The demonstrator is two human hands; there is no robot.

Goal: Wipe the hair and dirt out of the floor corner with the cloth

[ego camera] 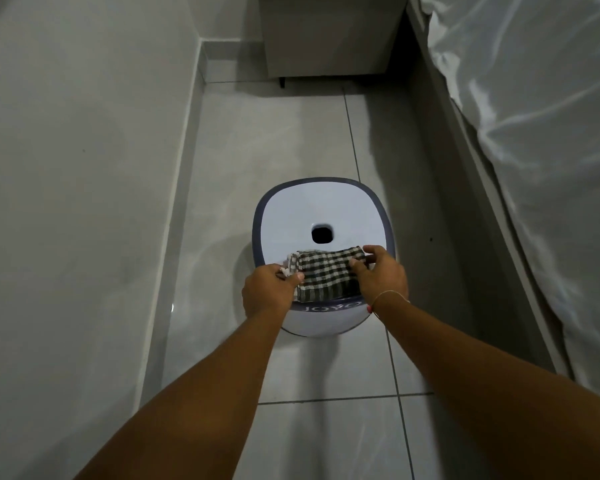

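1. I count one cloth, checked in dark and pale squares, folded and lying on the near part of the top of a single white stool with a dark rim.
2. I see two bare hands, one at each end of that cloth.
3. My left hand is curled closed on the cloth's left edge, thumb on top pinching the frayed pale corner.
4. My right hand grips the cloth's right edge, fingers over the far corner and thumb pressing on the fabric from the near side.
5. One thin pale bracelet circles the right wrist.
6. The stool has one dark, square-ish hole in the middle of its top, just beyond the cloth, and one line of lettering on its near side; I cannot read it with certainty.
7. The stool stands on a grey tiled floor in a narrow strip between one pale wall on the left and one bed side on the right.
8. One shiny white sheet hangs over that bed.
9. One pale cabinet sits at the far end of the strip.
10. The floor corner lies far left, beside the cabinet, well apart from cloth and hands; any hair or dirt there is too small for me to tell.
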